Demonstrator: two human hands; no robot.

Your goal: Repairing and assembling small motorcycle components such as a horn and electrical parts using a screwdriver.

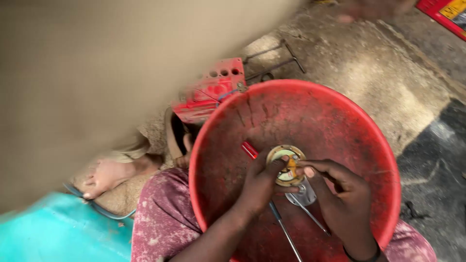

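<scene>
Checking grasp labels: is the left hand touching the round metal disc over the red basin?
Touching. The head view shows the left hand with its thumb on the round metal disc.

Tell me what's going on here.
A person sits on the ground with a red basin in their lap, working over it with both bare hands. The left hand and right hand together grip a small round metal part with a flanged rim and an orange piece at its centre. Thin metal rods hang down from it, and a red-handled tool lies in the basin behind the left hand. A red block with holes lies on the ground beyond the basin.
</scene>
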